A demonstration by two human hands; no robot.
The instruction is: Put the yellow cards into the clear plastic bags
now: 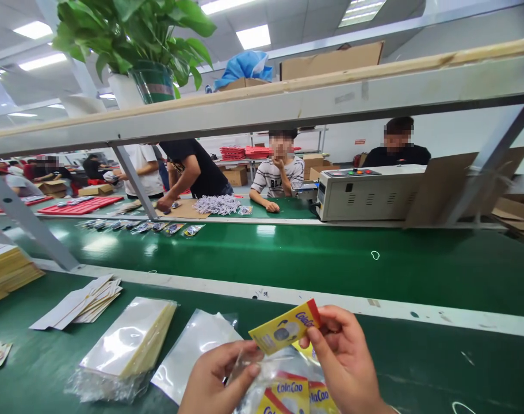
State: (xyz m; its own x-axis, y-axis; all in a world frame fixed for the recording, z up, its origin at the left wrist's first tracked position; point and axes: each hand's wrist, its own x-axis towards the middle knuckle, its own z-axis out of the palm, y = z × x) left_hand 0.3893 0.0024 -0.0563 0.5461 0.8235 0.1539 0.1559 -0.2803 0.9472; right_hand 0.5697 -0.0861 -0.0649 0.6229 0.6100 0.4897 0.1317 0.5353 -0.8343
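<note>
My right hand [345, 359] pinches the red-edged end of a small yellow ColaCao card [281, 329] between thumb and fingers. The card is tilted, with a round grey picture on its face. My left hand [225, 374] is closed on the edge of a clear plastic bag [255, 379], close to the card's lower left corner. Below and between my hands lie several more yellow ColaCao cards [290, 394], partly behind the clear plastic and cut off by the bottom edge. Left of my left hand lies a white sheet in clear film [197, 345].
Stacked cards in clear wrap [130, 339] and loose white cards [80, 302] lie to the left. Beyond the white rail runs a green conveyor belt [253, 253] carrying small bagged items [158, 227]. A shelf [262, 109] crosses overhead. Several people and a grey machine [365, 195] are opposite.
</note>
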